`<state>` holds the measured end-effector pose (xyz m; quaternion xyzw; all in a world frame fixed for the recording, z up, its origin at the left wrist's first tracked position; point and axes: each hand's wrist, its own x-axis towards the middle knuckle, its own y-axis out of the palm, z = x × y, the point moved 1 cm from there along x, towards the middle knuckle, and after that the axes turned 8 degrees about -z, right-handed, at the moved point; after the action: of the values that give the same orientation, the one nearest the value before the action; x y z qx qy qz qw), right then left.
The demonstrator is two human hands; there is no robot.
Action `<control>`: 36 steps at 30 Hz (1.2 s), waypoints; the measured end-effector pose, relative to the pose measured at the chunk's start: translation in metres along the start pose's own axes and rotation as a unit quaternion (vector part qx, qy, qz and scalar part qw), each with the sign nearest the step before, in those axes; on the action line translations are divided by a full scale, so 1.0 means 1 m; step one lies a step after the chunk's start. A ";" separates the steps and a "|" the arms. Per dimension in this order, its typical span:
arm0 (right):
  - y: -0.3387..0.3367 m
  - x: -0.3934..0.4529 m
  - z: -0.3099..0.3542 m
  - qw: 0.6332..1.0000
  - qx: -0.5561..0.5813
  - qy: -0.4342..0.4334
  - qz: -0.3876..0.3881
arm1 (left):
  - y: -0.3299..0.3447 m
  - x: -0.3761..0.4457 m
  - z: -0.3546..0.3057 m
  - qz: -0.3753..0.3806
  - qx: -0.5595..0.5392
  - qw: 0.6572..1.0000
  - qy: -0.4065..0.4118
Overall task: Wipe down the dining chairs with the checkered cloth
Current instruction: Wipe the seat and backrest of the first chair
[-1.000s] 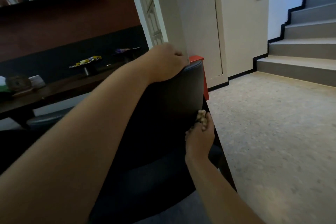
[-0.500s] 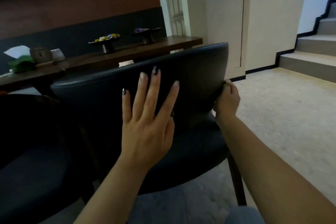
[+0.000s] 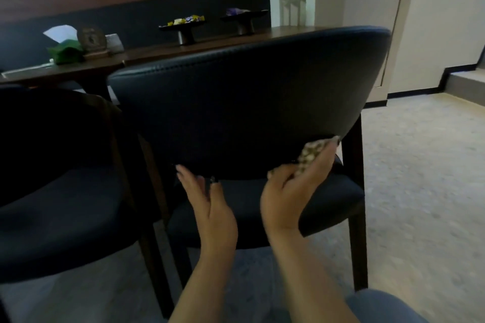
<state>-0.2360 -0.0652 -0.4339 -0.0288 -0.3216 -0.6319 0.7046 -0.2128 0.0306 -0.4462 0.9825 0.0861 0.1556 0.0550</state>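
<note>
The step in hand looks to be wiping the lower back edge of the dark navy leather dining chair with the curved backrest (image 3: 249, 102). The right hand (image 3: 291, 196) has its fingers curled round the bunched beige-and-cream checkered cloth (image 3: 312, 156), pressing it against the bottom right corner of the backrest. The left hand (image 3: 210, 199) reaches up with straight, loosely spread fingers to the same lower edge — whether the tips actually touch the leather is hard to tell in the blur. The next move probably calls for drawing the cloth leftward along that edge, then down to the seat. Half a second ago the left hand lay flat and splayed higher on the backrest, and the right gripped its side edge — both have since dropped lower.
</note>
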 end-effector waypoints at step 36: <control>0.035 0.064 0.091 0.949 0.058 -0.309 -0.010 | 0.020 0.042 0.001 0.097 -0.420 0.840 -0.330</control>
<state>-0.2430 -0.0729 -0.3178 -0.1785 -0.5598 -0.5794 0.5649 -0.1705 0.0184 -0.4317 0.8615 -0.1064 -0.1524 0.4725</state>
